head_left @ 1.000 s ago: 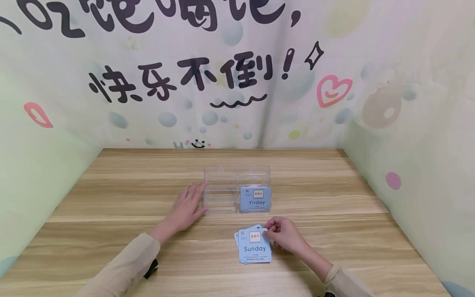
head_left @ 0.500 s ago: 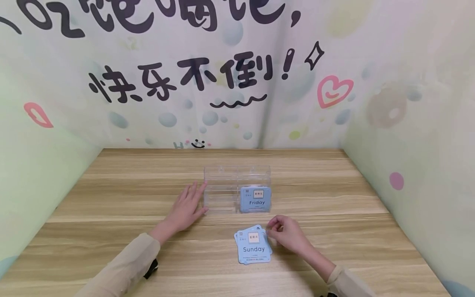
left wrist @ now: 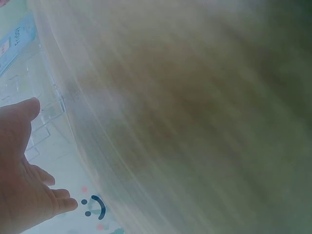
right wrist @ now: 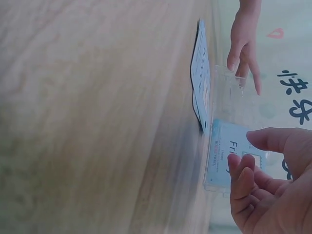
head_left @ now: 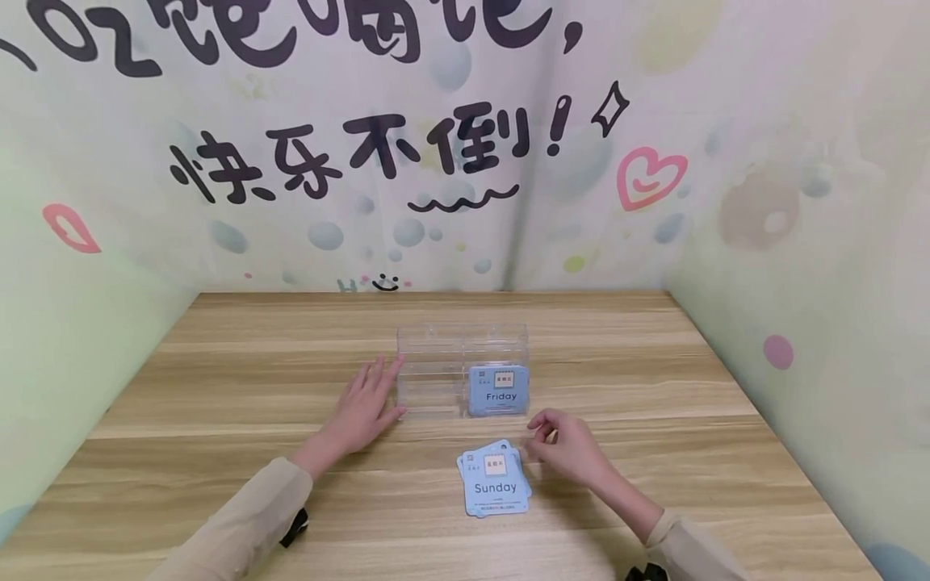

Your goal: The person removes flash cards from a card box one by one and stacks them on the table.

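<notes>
Though just two hands, three-plus cards, one holder.

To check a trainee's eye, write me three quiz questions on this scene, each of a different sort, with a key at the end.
1. Fill in the word: the top card of those lying on the table reads ____.

2. True or false: the right hand is gripping that card.

3. Which is nearest to the left hand?
A) the top card
B) the holder
C) the right hand

Key:
1. Sunday
2. False; the right wrist view shows its fingers apart from the card.
3. B
</notes>
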Motion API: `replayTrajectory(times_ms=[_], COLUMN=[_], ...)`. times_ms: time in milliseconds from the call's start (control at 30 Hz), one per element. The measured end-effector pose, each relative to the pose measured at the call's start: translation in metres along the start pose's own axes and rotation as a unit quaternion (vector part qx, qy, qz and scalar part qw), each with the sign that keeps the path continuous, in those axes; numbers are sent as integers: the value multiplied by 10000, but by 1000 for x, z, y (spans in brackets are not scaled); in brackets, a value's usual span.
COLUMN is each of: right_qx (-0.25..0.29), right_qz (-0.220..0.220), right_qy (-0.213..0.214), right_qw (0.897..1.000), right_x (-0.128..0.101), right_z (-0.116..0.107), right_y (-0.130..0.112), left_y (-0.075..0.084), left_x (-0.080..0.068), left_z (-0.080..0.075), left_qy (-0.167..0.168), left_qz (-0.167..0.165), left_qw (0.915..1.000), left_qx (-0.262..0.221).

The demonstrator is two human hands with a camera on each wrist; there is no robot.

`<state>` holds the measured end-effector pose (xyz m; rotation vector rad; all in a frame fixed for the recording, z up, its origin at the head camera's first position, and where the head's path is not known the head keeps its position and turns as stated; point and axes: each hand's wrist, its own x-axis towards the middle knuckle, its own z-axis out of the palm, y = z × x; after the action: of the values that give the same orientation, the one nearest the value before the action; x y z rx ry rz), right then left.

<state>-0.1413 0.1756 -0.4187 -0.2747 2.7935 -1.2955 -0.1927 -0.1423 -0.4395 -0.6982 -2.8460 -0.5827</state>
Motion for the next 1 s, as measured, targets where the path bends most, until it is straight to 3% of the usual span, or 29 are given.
replayTrajectory(times_ms=[267, 1000], right_qx=[-14, -250], right_qz=[-282, -159], right_qy=[21, 187], right_qw=[9996, 9994], right_x=[2, 13], right_z=[-5, -12], right_y=[-3, -5], left_y=[-1, 0], left_x=[0, 0], left_z=[1, -1], left_qy=[-9, 2], left_qz=[-34, -8], left_qw=[10000, 10000], left_qx=[-29, 22])
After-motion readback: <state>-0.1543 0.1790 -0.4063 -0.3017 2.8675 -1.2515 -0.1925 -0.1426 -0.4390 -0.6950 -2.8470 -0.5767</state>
